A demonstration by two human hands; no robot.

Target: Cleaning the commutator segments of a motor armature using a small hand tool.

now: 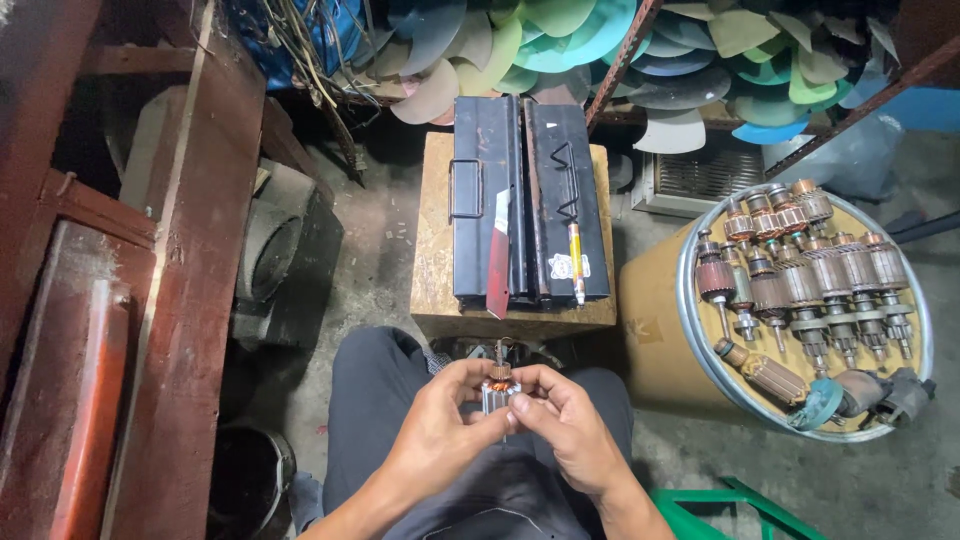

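White sticker (567, 266) on black toolbox (527, 200)

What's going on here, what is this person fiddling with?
A seated person holds a small motor rotor with copper windings upright over the lap, the left hand and the right hand gripping it from either side. In front stands a closed black metal toolbox on a wooden block. To the right, a drum lid carries many similar rotors.
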